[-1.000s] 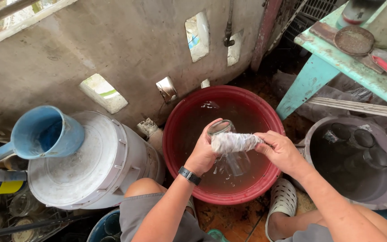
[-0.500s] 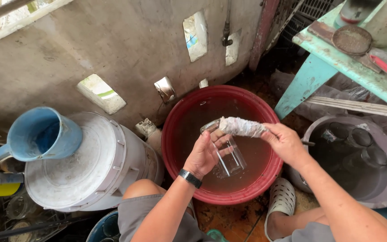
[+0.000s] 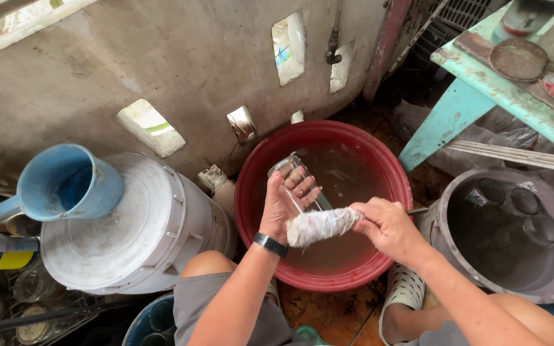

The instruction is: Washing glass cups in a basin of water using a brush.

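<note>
My left hand (image 3: 288, 200) holds a clear glass jar (image 3: 293, 170) over a red basin (image 3: 251, 186) of murky water. The jar's mouth points away from me, toward the wall. My right hand (image 3: 389, 227) grips a whitish scrubbing cloth (image 3: 320, 225) rolled around a thin stick. The cloth lies just below the left hand, outside the jar. A black band sits on my left wrist.
A white bucket (image 3: 129, 237) with a lid stands at left, a blue plastic jug (image 3: 65, 182) resting on it. A grey tub (image 3: 514, 237) with several jars in water is at right. A turquoise table (image 3: 482, 90) stands at upper right, a concrete wall behind.
The cloth roll has come out of the jar's mouth and moved down toward me. The left hand has tipped the jar up and away.
</note>
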